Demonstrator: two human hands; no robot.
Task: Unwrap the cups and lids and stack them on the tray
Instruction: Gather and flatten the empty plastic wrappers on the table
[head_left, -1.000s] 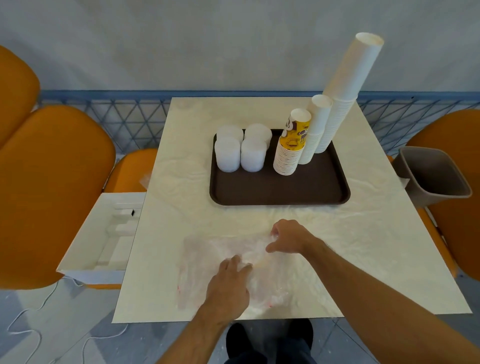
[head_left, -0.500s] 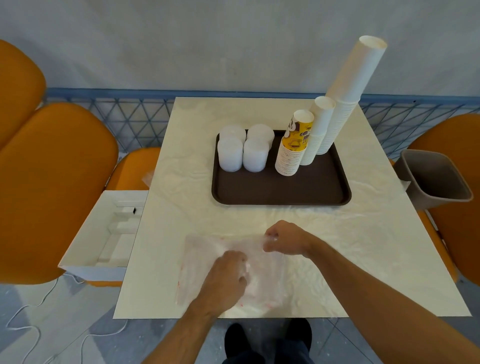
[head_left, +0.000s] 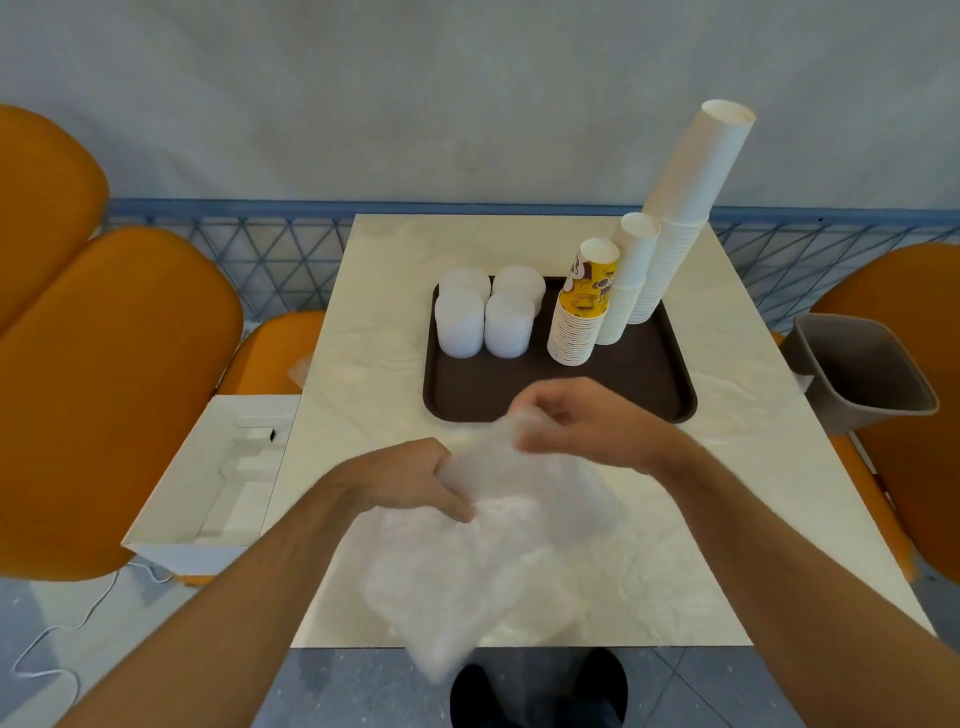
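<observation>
A clear plastic wrapper (head_left: 483, 561) hangs lifted above the near part of the table, blurred by motion. My left hand (head_left: 410, 480) grips its upper left edge. My right hand (head_left: 576, 421) pinches its top, just in front of the brown tray (head_left: 670, 395). On the tray stand several stacks of white lids (head_left: 488, 317) at the left, a yellow printed cup stack (head_left: 582, 306), a short white cup stack (head_left: 626, 280) and a tall leaning white cup stack (head_left: 691, 208) at the right.
The cream table (head_left: 374, 332) carries the tray. A grey bin (head_left: 862, 371) stands at the right edge. An open white cardboard box (head_left: 208, 478) sits left of the table. Orange seats flank both sides, and a blue mesh rail runs behind.
Both hands have gathered the wrapper that lay flat on the table and raised it toward the tray. The wrapper now hangs bunched from my fingers.
</observation>
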